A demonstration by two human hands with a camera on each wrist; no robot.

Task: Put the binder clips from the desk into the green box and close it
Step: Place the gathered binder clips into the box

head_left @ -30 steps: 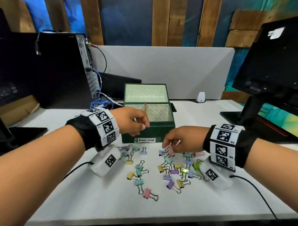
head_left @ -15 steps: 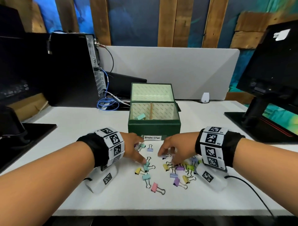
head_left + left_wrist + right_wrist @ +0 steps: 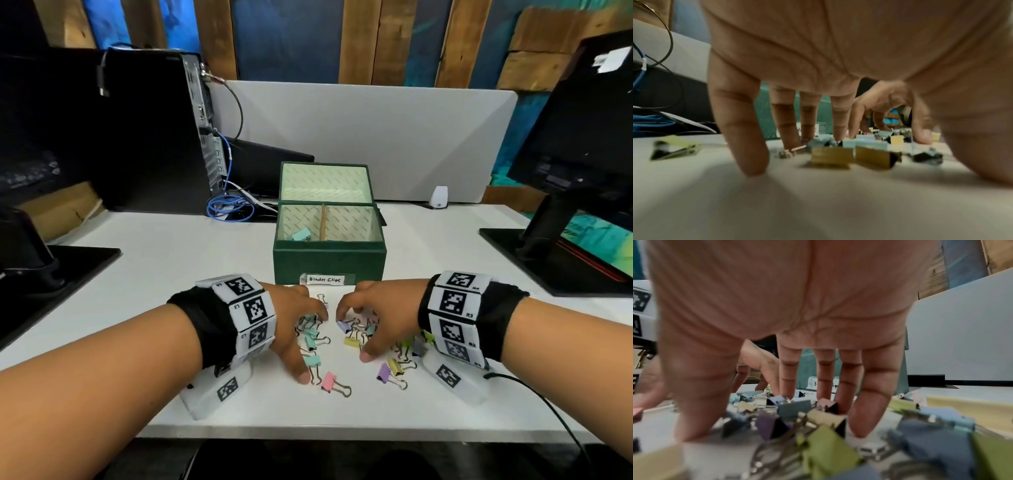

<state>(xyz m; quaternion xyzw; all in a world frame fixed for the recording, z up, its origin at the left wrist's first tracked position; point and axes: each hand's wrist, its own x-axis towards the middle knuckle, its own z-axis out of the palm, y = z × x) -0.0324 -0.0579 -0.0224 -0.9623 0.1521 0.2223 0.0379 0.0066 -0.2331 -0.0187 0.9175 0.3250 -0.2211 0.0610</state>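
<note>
- Head view, nearest to me: a pink clip point(image 3: 329, 381) and a purple clip point(image 3: 384, 371) lie loose on the white surface point(image 3: 164, 260), a little closer to me than my fingertips.
- Next come my two hands, both palm down over the pile of binder clips point(image 3: 356, 334). My left hand point(image 3: 294, 329) has its fingers spread, with the tips down on the surface among the teal clips. It grips nothing that I can see.
- My right hand point(image 3: 376, 318) is spread the same way over the bigger half of the pile. In the right wrist view its fingers point(image 3: 869, 402) stand like a cage, tips down among the clips, not pinching any.
- So the clips lie right under both hands, with more of them under the right one.
- Farther off, straight ahead and between the hands, sits the green box point(image 3: 329, 260). Its lid point(image 3: 325, 181) stands open at the back. One teal clip point(image 3: 301, 235) is already in the left part.
- I think the next move is to close the fingers on some clips, then lift them forward and up over the front wall of the box. Both hands look about as near to it.
</note>
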